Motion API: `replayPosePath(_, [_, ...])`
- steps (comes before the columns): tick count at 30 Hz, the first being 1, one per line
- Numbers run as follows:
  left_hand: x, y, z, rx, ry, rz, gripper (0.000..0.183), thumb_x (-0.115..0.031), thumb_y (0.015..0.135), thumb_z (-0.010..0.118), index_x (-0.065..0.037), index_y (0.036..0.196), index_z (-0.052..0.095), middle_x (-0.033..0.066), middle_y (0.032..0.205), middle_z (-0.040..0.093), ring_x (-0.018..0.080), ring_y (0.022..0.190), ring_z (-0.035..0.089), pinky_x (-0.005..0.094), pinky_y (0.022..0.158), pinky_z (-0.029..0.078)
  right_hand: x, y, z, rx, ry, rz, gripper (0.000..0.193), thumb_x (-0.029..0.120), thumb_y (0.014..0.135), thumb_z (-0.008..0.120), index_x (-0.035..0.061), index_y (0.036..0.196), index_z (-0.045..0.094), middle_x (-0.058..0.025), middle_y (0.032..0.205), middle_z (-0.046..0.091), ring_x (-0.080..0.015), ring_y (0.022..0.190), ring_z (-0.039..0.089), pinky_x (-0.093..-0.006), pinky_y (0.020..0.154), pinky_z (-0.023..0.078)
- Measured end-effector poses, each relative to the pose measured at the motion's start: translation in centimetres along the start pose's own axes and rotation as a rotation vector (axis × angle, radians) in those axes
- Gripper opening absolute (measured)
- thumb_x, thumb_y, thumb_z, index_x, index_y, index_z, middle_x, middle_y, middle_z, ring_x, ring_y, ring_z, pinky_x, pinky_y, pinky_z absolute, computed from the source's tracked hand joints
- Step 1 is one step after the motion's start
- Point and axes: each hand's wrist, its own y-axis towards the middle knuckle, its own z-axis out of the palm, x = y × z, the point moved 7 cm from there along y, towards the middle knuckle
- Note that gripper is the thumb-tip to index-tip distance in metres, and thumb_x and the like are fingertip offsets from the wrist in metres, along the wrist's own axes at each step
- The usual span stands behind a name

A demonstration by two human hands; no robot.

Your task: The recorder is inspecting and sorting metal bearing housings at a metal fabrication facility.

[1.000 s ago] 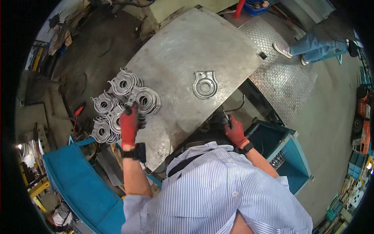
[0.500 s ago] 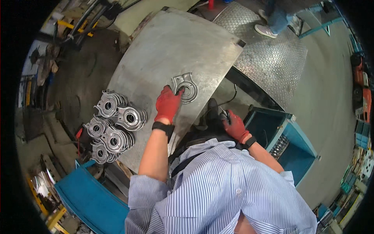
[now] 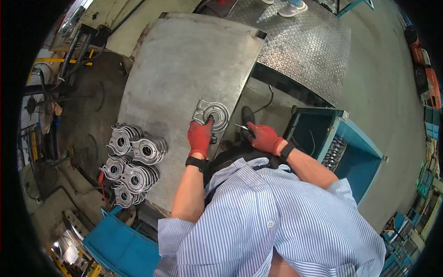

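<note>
A stamped metal ring part [image 3: 216,111] with a flat tab lies at the right edge of the grey metal table. My left hand [image 3: 200,136], in a red glove with dark fingertips, is closed on its near side, a finger over the ring's centre. Beyond the table edge, my right hand [image 3: 265,137], gloved alike, is closed round a small dark hand tool [image 3: 244,128]. The tool's thin tip points left at the part, apart from it; its exact kind is unclear. Left of my left hand stand several stacks of similar ring parts [image 3: 146,151].
The metal table [image 3: 184,55] has a right edge close to my body. A blue open-topped bin [image 3: 357,159] with metal parts stands to my right, and a blue panel [image 3: 121,244] is at lower left. Past the tread-plate platform [image 3: 309,51], a person's shoes [image 3: 292,9] show.
The ring part has turned and come nearer to me at the table edge, with my left hand on it. My right hand has moved left, bringing the tool closer to the part.
</note>
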Motion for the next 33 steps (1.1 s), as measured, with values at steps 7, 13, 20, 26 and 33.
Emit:
replayPosePath(7, [0.1, -0.8, 0.7, 0.010, -0.030, 0.058, 0.057, -0.042, 0.074, 0.070, 0.007, 0.100, 0.055, 0.0254, 0.101, 0.060, 0.0396, 0.098, 0.057, 0.0437, 0.082, 0.046, 1.3, 1.0, 1.3, -0.010, -0.059, -0.062, 0.029, 0.021, 0.078, 0.058, 0.0019, 0.099, 0.051, -0.0219, 0.083, 0.062, -0.0398, 0.081, 0.059, -0.0482, 0.071, 0.046])
replayPosePath(13, [0.3, -0.7, 0.7, 0.000, -0.049, 0.044, 0.058, -0.041, 0.074, 0.070, 0.007, 0.101, 0.054, 0.0253, 0.105, 0.059, 0.0398, 0.099, 0.057, 0.0428, 0.083, 0.046, 0.9, 1.8, 2.1, -0.035, -0.066, -0.100, 0.029, 0.021, 0.078, 0.059, 0.0018, 0.098, 0.049, -0.0218, 0.081, 0.061, -0.0398, 0.079, 0.059, -0.0485, 0.069, 0.046])
replayPosePath(20, [1.3, 0.1, 1.9, -0.003, -0.105, 0.086, 0.064, -0.040, 0.073, 0.071, 0.009, 0.107, 0.049, 0.0271, 0.107, 0.058, 0.0398, 0.101, 0.056, 0.0426, 0.085, 0.045, 1.2, 1.7, 2.8, -0.016, -0.066, -0.058, 0.030, 0.021, 0.078, 0.060, 0.0006, 0.097, 0.048, -0.0221, 0.081, 0.061, -0.0401, 0.079, 0.060, -0.0488, 0.069, 0.046])
replayPosePath(26, [1.0, 0.0, 1.8, 0.023, -0.050, 0.057, 0.065, -0.041, 0.074, 0.070, 0.010, 0.106, 0.048, 0.0275, 0.106, 0.058, 0.0394, 0.102, 0.056, 0.0422, 0.086, 0.045, 1.5, 1.9, 2.8, -0.023, -0.087, -0.045, 0.029, 0.020, 0.078, 0.060, 0.0002, 0.096, 0.048, -0.0219, 0.080, 0.061, -0.0403, 0.078, 0.060, -0.0482, 0.068, 0.046])
replayPosePath(33, [0.4, -0.5, 1.0, 0.007, -0.013, 0.031, 0.064, -0.041, 0.074, 0.070, 0.010, 0.106, 0.049, 0.0271, 0.105, 0.058, 0.0393, 0.101, 0.057, 0.0415, 0.086, 0.045, 2.0, 1.7, 2.6, 0.003, -0.107, -0.032, 0.037, 0.025, 0.078, 0.061, 0.0002, 0.101, 0.047, -0.0218, 0.084, 0.062, -0.0394, 0.082, 0.060, -0.0478, 0.070, 0.046])
